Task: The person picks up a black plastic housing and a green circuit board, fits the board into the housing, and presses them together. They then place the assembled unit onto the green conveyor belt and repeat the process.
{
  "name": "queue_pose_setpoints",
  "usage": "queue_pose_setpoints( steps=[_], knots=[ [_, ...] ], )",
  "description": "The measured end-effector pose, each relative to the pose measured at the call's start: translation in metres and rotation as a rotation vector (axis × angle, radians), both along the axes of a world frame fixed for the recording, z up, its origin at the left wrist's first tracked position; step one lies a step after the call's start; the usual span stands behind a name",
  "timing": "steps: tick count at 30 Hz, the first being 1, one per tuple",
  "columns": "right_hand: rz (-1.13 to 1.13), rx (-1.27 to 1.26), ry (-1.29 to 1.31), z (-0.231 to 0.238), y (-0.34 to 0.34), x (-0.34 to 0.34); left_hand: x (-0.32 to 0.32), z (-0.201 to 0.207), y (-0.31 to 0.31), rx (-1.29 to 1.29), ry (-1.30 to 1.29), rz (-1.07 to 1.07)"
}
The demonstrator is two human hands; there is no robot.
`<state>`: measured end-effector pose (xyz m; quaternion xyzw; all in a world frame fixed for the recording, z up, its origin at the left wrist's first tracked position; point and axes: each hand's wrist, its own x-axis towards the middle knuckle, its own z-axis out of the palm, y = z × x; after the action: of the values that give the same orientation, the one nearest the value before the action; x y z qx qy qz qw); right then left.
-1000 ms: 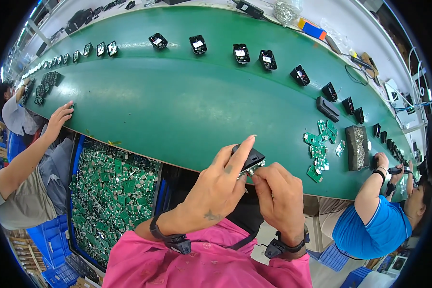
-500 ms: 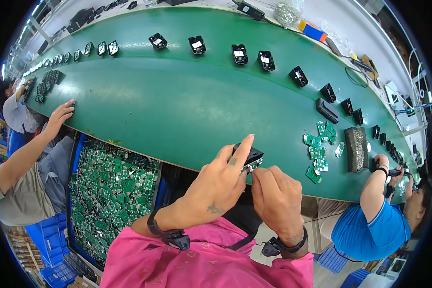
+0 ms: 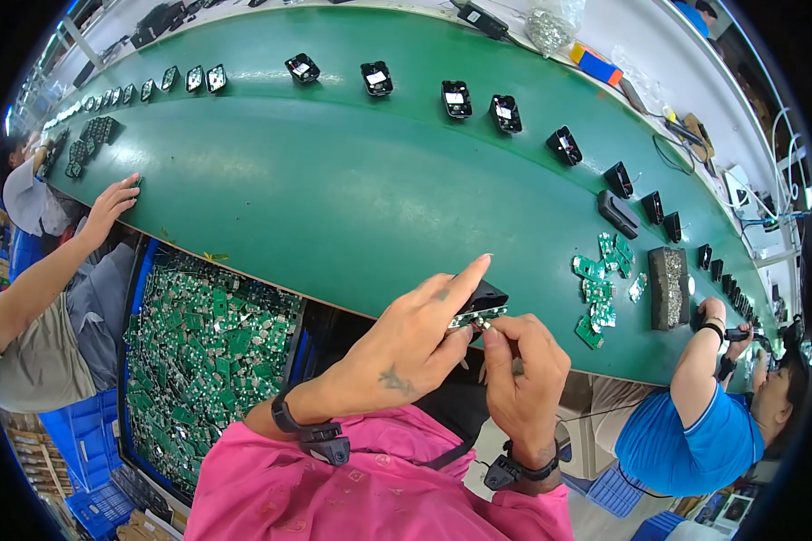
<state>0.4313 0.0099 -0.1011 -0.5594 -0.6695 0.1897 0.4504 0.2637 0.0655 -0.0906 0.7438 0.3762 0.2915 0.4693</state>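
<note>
Both hands meet over the near edge of the green belt: the left hand grips a small black housing tilted up, fingers closed around it, so its open side faces the right hand. That hand pinches a small green circuit board at the housing's mouth, while spare boards lie at three o'clock and a bin of boards at nine.

Clear plastic bag far table edge; orange-and-blue box just right of it.

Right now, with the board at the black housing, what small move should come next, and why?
Probably press the green circuit board down into the black housing: the left hand holds the housing, the right hand pinches the board at its edge, seemingly not yet seated.
</note>
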Motion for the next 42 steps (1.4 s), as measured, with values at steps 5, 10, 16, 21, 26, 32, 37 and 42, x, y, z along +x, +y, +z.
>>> queue_pose_setpoints(
  steps=[5, 10, 16, 21, 26, 32, 37, 42],
  knots=[
    [-0.023, -0.161, 0.423, -0.008, -0.012, -0.009, -0.001, 0.006, 0.0, -0.169, -0.034, -0.004],
    [-0.048, -0.152, 0.565, -0.012, -0.013, -0.019, -0.001, 0.0, -0.001, -0.064, -0.074, 0.023],
    [-0.099, -0.064, 0.364, -0.014, -0.012, -0.023, -0.001, -0.002, -0.004, -0.004, -0.056, 0.043],
    [-0.123, 0.093, 0.105, -0.01, -0.006, -0.014, -0.001, -0.005, -0.004, 0.044, -0.068, 0.032],
    [-0.04, 0.098, -0.078, 0.003, 0.0, -0.007, -0.004, 0.004, -0.003, -0.009, -0.035, 0.022],
    [0.007, 0.081, -0.085, 0.009, 0.002, -0.001, -0.004, 0.004, -0.003, 0.053, -0.007, 0.005],
    [0.048, 0.08, -0.108, 0.008, 0.003, 0.001, -0.004, 0.007, -0.005, 0.04, 0.049, -0.005],
    [0.07, 0.051, -0.174, 0.01, 0.005, 0.002, -0.003, 0.006, -0.006, 0.156, 0.148, -0.017]
  ],
)
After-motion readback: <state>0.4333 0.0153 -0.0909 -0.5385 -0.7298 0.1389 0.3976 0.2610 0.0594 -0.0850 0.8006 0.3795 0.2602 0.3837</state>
